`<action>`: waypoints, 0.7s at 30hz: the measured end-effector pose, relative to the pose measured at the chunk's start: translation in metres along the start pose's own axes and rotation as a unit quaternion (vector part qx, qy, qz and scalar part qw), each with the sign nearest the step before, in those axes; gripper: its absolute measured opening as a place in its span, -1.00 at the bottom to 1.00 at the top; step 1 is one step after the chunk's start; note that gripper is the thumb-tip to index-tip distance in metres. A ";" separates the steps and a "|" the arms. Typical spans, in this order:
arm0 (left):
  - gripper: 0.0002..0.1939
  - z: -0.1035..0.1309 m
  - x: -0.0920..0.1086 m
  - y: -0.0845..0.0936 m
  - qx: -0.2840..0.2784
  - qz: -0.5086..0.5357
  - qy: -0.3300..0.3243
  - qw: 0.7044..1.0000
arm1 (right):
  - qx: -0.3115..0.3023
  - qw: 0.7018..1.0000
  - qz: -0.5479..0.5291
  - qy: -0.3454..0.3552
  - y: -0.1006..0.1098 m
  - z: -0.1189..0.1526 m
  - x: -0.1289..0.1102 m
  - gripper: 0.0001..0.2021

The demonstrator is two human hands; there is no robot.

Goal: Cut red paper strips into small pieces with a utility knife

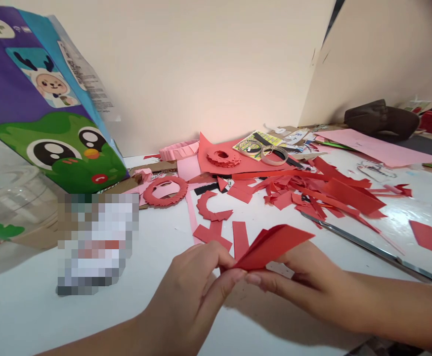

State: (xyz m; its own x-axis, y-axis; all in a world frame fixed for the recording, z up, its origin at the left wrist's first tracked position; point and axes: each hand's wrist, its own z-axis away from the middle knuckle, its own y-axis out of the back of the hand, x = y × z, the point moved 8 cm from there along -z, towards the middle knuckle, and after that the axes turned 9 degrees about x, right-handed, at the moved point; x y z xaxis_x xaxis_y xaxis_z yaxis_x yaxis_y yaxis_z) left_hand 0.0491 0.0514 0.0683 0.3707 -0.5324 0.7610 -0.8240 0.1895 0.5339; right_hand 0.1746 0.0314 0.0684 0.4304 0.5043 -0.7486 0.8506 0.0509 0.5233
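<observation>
Pale walls (201,69) meet in a corner behind the white table (26,316), whose right side catches a bright shine. Near the middle, just above the tabletop, is a red paper (279,244), folded at a slant, its layers parted along the top and its narrow end low on the left. The left hand (194,287) pinches that end between thumb and fingers; the right hand (308,277) grips the lower edge, thumb in front, its other fingertips hidden. Beyond them spreads a heap of red scraps (353,198), with a pleated ring (164,201) and a curved piece (216,215) to its left. On the right a slim metal tool (367,243) lies slantwise past the right hand. Far left, a purple-and-green bag (53,99) stands tilted behind a clear cup (16,198), with a pixelated thing (97,247) nearer.
</observation>
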 end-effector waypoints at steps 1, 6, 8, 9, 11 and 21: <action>-0.76 0.000 -0.001 -0.001 -0.003 -0.003 0.001 1.000 | 0.001 1.000 -0.010 -0.017 0.001 -0.001 0.002 -0.80; -0.82 -0.001 0.007 -0.002 -0.022 -0.070 -0.079 0.994 | 0.088 0.989 -0.107 -0.045 0.020 -0.010 0.007 -0.95; -0.87 0.000 0.011 -0.001 -0.011 -0.092 -0.122 0.988 | 0.135 0.980 -0.139 -0.036 0.030 -0.012 0.009 -0.91; -0.90 0.000 0.012 0.000 -0.002 -0.095 -0.132 0.987 | 0.151 0.976 -0.156 -0.033 0.033 -0.011 0.010 -0.88; -0.93 -0.001 0.011 0.003 0.007 -0.084 -0.126 0.988 | 0.157 0.967 -0.196 -0.035 0.033 -0.010 0.012 -0.84; -0.77 -0.010 -0.009 0.014 0.046 0.028 0.045 0.998 | 0.183 0.972 -0.097 -0.115 0.038 -0.008 0.023 -0.93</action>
State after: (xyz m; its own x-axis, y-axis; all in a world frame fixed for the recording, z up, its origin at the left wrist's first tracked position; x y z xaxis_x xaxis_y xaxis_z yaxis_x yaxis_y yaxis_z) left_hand 0.0388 0.0671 0.0730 0.3573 -0.4461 0.8206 -0.8787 0.1373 0.4572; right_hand 0.2144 0.0516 0.0743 0.2719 0.3073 -0.9119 0.9547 -0.2051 0.2155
